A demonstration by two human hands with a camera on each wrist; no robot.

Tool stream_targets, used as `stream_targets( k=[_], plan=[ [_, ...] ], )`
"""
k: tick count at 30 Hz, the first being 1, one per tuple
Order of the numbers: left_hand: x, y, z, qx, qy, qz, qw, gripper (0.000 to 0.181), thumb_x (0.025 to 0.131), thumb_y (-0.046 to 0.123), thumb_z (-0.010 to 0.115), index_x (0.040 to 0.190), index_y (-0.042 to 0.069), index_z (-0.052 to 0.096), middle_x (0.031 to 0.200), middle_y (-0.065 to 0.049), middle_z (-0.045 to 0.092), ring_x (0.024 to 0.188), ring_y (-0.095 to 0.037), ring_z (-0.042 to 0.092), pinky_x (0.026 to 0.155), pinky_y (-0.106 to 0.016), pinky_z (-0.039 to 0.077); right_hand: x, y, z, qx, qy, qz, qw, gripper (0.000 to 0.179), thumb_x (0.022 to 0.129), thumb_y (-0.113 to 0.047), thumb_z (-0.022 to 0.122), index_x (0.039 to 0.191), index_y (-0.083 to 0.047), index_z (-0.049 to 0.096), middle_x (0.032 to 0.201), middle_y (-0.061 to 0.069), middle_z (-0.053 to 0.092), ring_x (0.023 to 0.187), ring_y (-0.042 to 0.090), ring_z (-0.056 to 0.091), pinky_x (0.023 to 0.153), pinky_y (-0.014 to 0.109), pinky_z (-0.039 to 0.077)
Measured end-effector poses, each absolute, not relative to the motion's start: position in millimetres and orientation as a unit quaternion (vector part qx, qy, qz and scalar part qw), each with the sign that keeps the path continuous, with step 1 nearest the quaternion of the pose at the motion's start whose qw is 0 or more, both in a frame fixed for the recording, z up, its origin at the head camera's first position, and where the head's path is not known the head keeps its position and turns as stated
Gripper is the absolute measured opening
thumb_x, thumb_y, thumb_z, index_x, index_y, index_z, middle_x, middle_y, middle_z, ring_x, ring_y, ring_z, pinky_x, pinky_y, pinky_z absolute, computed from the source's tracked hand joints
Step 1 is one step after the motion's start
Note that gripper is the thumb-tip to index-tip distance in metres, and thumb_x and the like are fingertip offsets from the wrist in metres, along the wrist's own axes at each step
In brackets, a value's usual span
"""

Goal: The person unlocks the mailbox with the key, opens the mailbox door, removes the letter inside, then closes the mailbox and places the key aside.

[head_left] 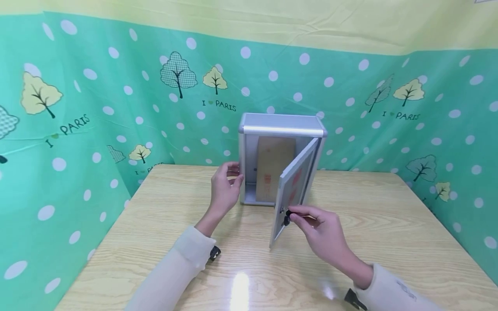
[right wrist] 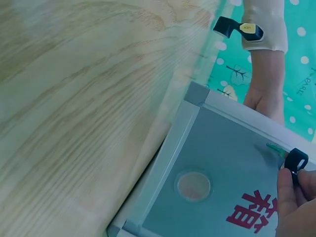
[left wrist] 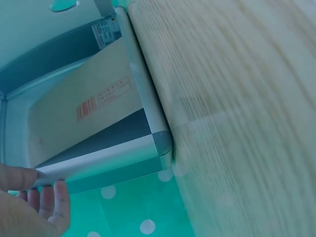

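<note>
A silver metal box (head_left: 283,121), like a letter box, stands upright with its door (head_left: 305,170) swung outward on the right side. Inside leans a brown envelope (head_left: 270,157) with red print and a barcode, plain in the left wrist view. My left hand (head_left: 225,190) grips the box's left side edge, thumb at the front rim and fingers along the outer wall. At the free edge of the door, my right hand (head_left: 327,233) pinches a black-headed key (right wrist: 296,159) at the lock. The door's face carries red characters (right wrist: 253,211) and a small round window (right wrist: 193,186).
The box stands near the back of a light wood-grain table (head_left: 175,207). Behind and beside it hangs a green and yellow curtain (head_left: 136,86) with dots and trees. Both sleeves (head_left: 183,259) wear dark straps.
</note>
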State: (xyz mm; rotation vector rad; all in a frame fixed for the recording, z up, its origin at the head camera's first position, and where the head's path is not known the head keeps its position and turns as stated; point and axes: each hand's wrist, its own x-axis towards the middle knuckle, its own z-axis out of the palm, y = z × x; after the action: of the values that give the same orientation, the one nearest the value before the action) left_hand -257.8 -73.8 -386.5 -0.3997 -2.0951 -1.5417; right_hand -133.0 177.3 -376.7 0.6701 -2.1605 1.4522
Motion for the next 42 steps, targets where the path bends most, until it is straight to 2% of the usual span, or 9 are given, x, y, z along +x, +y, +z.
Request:
stream_targets(
  k=[6, 14, 24, 32, 38, 42],
  plan=[
    [-258.0, -72.3, -386.5, -0.148, -0.769, -0.569, 0.25, 0.034, 0.092, -0.008, 0.069, 0.124, -0.002, 0.06, 0.111, -0.015, 0.065, 0.1, -0.028, 0.069, 0.085, -0.035, 0.064, -126.0, 192.4, -372.7, 0.243, -0.786, 0.527, 0.212, 0.022, 0.087, 0.012, 0.073, 0.105, 0.0, 0.078, 0.095, 0.011, 0.077, 0.085, 0.007, 0.073, 0.073, 0.025, 0.064],
    [-257.0, -72.4, -386.5, -0.144, -0.773, -0.562, 0.256, 0.034, 0.092, -0.008, 0.07, 0.123, -0.002, 0.06, 0.111, -0.015, 0.065, 0.1, -0.028, 0.069, 0.084, -0.032, 0.064, -121.3, 211.1, -371.4, 0.207, -0.808, 0.517, 0.19, 0.021, 0.088, 0.006, 0.075, 0.105, -0.004, 0.078, 0.095, 0.007, 0.078, 0.083, 0.009, 0.075, 0.074, 0.027, 0.064],
    [-257.2, -70.9, -388.1, -0.139, -0.77, -0.57, 0.25, 0.035, 0.091, -0.008, 0.07, 0.124, -0.002, 0.06, 0.11, -0.015, 0.065, 0.1, -0.029, 0.068, 0.086, -0.039, 0.064, -121.6, 231.7, -372.0, 0.256, -0.802, 0.502, 0.201, 0.024, 0.085, 0.013, 0.074, 0.104, -0.001, 0.078, 0.098, 0.012, 0.078, 0.085, 0.008, 0.075, 0.07, 0.024, 0.064],
    [-256.5, -70.1, -387.6, -0.137, -0.771, -0.569, 0.25, 0.034, 0.092, -0.007, 0.07, 0.124, -0.002, 0.06, 0.111, -0.015, 0.065, 0.1, -0.029, 0.068, 0.086, -0.036, 0.064, -123.8, 252.6, -370.5, 0.273, -0.806, 0.485, 0.201, 0.026, 0.082, 0.017, 0.074, 0.101, 0.0, 0.079, 0.099, 0.008, 0.079, 0.084, 0.008, 0.075, 0.063, 0.023, 0.063],
    [-255.9, -70.5, -387.1, -0.139, -0.769, -0.571, 0.253, 0.034, 0.092, -0.008, 0.069, 0.123, -0.002, 0.06, 0.11, -0.015, 0.065, 0.101, -0.029, 0.068, 0.087, -0.041, 0.063, -125.7, 266.3, -370.9, 0.271, -0.809, 0.483, 0.199, 0.031, 0.082, 0.018, 0.074, 0.101, -0.005, 0.08, 0.099, 0.002, 0.079, 0.082, 0.008, 0.075, 0.062, 0.023, 0.062],
    [-256.5, -70.6, -387.3, -0.14, -0.767, -0.574, 0.251, 0.034, 0.091, -0.009, 0.069, 0.124, -0.003, 0.059, 0.111, -0.016, 0.065, 0.101, -0.03, 0.068, 0.087, -0.043, 0.063, -128.0, 274.3, -371.7, 0.275, -0.807, 0.486, 0.191, 0.034, 0.081, 0.019, 0.073, 0.102, -0.007, 0.08, 0.101, 0.002, 0.078, 0.083, 0.009, 0.075, 0.064, 0.023, 0.063]
  ],
)
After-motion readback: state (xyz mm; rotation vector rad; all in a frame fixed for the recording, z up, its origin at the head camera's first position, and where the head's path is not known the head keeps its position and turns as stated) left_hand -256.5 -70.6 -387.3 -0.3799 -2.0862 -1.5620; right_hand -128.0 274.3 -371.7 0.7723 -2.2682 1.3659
